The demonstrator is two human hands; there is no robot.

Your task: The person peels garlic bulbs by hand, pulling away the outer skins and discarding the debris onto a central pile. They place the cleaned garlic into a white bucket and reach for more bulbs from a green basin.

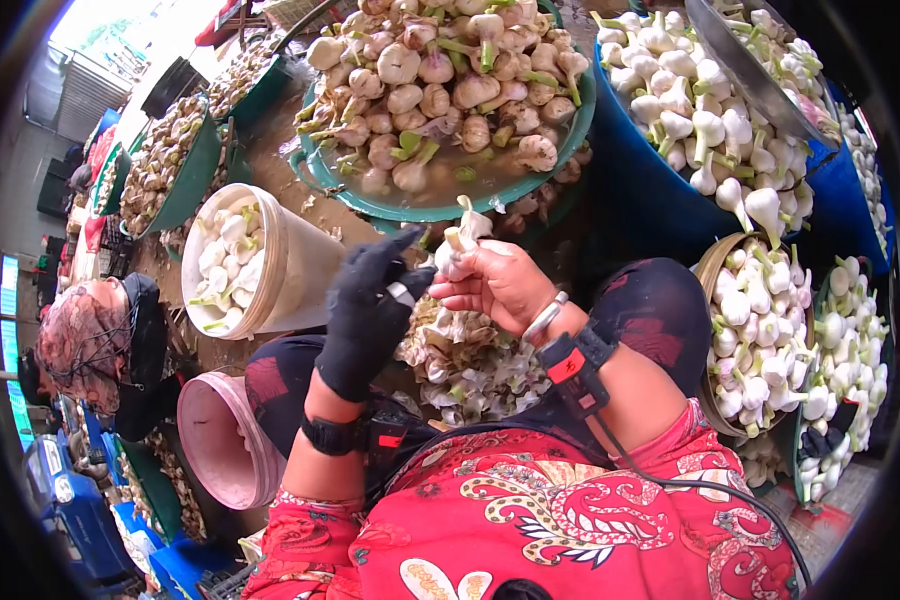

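My right hand [500, 285], bare with a bangle at the wrist, pinches a garlic bulb [457, 250] with its stem upward. Close on its left is my left hand [370, 300] in a black glove, fingers curled and a pale band on one finger; whether it grips anything small is hidden. Both hands are above a pile of garlic skins [475, 365] between my knees. Beyond them, a green basin [315, 165] holds unpeeled garlic bulbs [435, 70] in brownish water.
A white bucket [295, 265] of peeled garlic and a pink bucket [205, 440] stand at left. Blue tubs [625, 170] and a basket [710, 270] of white bulbs are at right. Another person [95, 345] sits at far left. A cable [710, 485] hangs by my right arm.
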